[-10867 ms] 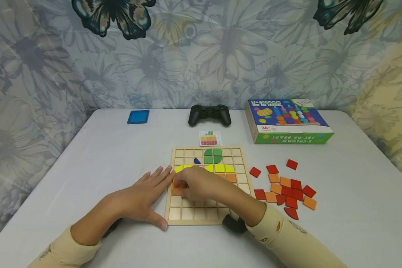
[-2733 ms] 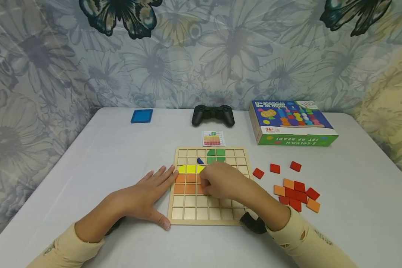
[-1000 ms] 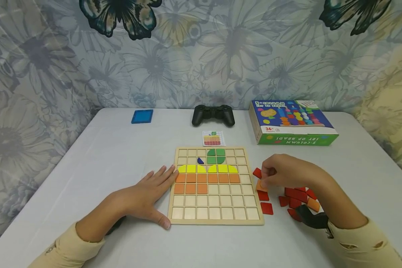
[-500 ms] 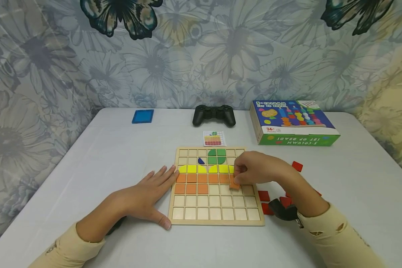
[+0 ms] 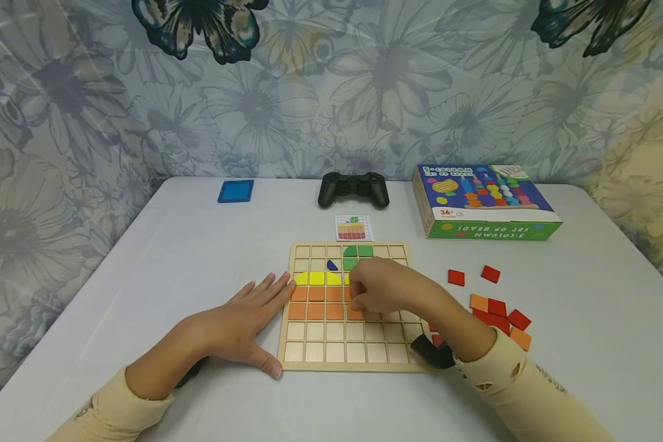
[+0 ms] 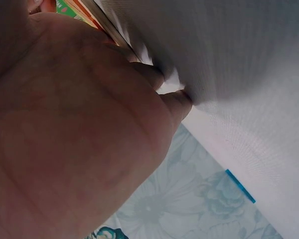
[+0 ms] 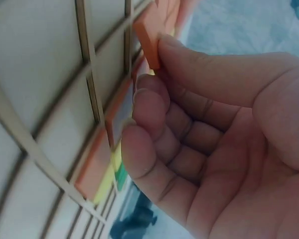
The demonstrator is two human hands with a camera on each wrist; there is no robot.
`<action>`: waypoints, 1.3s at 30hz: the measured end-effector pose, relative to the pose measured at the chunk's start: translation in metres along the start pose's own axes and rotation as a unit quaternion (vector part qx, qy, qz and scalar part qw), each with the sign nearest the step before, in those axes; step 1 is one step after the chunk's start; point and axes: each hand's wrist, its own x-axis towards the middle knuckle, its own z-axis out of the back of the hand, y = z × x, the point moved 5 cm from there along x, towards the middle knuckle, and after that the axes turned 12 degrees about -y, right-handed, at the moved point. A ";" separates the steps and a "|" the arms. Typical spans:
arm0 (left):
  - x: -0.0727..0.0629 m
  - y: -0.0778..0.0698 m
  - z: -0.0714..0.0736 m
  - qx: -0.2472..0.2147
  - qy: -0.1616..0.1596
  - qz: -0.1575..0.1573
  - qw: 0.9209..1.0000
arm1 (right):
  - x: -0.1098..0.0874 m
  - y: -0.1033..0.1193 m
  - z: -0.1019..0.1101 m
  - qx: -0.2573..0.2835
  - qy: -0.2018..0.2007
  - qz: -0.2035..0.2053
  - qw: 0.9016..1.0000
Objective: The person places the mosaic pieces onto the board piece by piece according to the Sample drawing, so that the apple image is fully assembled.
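Note:
My right hand (image 5: 389, 285) pinches an orange square tile (image 7: 148, 37) between thumb and forefinger. In the right wrist view the tile is tilted, at the surface of the wooden grid board (image 5: 334, 352). In the head view it is over the lower orange row, beside the third tile from the left. My left hand (image 5: 234, 328) lies with fingers spread along the board's left edge, its fingertips touching the frame or just beside it. Yellow tiles (image 5: 317, 279), green tiles (image 5: 350, 251) and a small dark blue piece (image 5: 332, 265) sit in upper cells, partly hidden by my right hand.
Loose red tiles (image 5: 456, 278) and orange tiles (image 5: 522, 339) lie right of the board, some behind the right forearm. Behind the board are a pattern card (image 5: 353, 228), a black game controller (image 5: 353, 189), a blue square case (image 5: 235, 191) and a toy box (image 5: 488, 202).
From the loose tiles on the right, my right hand has carried an orange tile left over the board to the lower orange row. The left hand stays where it was.

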 end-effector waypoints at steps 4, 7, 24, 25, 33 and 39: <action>0.001 0.000 0.001 -0.003 -0.001 -0.002 1.000 | -0.002 0.001 -0.005 -0.003 -0.018 0.005 1.000; 0.001 0.000 0.000 0.001 0.000 0.002 1.000 | -0.005 0.003 -0.007 0.006 -0.041 0.025 0.999; 0.001 -0.002 0.001 -0.008 0.001 -0.006 1.000 | -0.067 -0.070 0.037 0.015 -0.058 -0.062 0.996; 0.001 -0.002 0.001 -0.009 0.001 -0.006 1.000 | -0.072 -0.080 0.041 -0.003 -0.052 -0.076 0.996; 0.001 0.000 -0.001 0.002 0.009 0.013 1.000 | -0.089 -0.148 0.050 -0.012 0.030 -0.166 0.986; 0.001 -0.001 -0.001 0.002 0.007 0.010 1.000 | -0.087 -0.159 0.047 0.031 0.045 -0.163 0.985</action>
